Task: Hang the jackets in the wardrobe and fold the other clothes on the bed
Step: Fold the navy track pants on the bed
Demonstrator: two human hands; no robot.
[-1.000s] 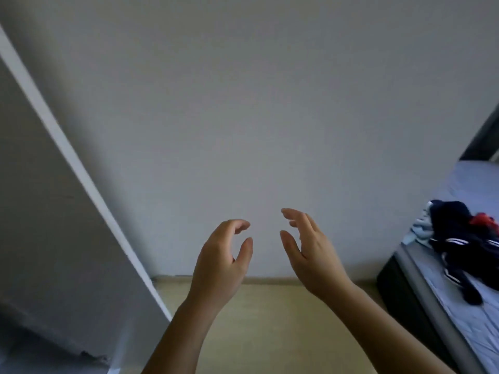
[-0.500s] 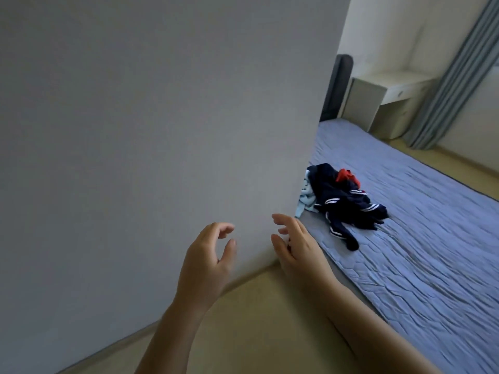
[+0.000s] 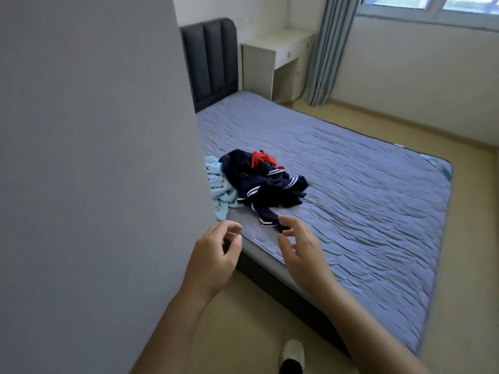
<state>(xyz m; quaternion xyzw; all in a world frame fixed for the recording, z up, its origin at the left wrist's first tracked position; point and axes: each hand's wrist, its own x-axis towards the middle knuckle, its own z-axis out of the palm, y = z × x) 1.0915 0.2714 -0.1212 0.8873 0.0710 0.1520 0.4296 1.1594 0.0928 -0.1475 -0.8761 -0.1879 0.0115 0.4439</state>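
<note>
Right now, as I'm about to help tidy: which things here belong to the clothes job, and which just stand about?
Job: navy striped garment, light blue garment, red cloth, all heaped on the bed.
Bystanders: white desk, grey curtain, dark headboard.

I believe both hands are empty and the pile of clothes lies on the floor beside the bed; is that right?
Not quite: the left hand and right hand are empty, but the pile of clothes lies on the bed, as the head view shows.

soft daylight from the window (image 3: 429, 4) at top right, faint shadows under the clothes pile (image 3: 259, 182). dim grey on the near wall (image 3: 94, 157). wide-angle bending at the edges, slightly soft throughout.
</note>
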